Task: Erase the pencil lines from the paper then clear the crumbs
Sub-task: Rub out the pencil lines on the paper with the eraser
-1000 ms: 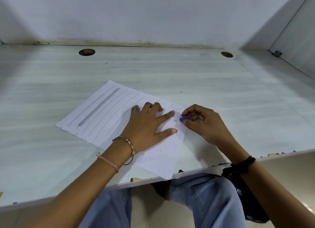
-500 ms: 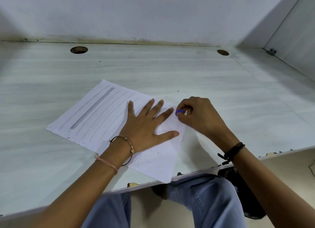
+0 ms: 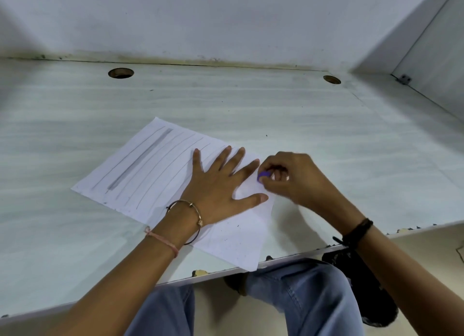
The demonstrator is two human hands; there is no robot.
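Observation:
A white sheet of paper (image 3: 150, 170) lies slanted on the pale desk (image 3: 301, 125), with several long pencil lines and one thick grey band on its left half. My left hand (image 3: 218, 187) presses flat on the sheet's middle, fingers spread. My right hand (image 3: 293, 180) pinches a small purple eraser (image 3: 263, 176) against the paper's right edge, just beside my left fingertips. Dark eraser crumbs (image 3: 233, 232) speckle the near right part of the sheet, whose corner hangs over the desk's front edge.
Two round cable holes (image 3: 120, 73) (image 3: 332, 79) sit at the back of the desk by the wall. A side panel (image 3: 431, 67) closes the right. The chipped front edge (image 3: 200, 273) runs above my knees in blue jeans (image 3: 301, 298).
My right hand with the eraser has shifted up along the paper's right edge, toward my left fingertips. My left hand has spread flatter. The view has tilted slightly.

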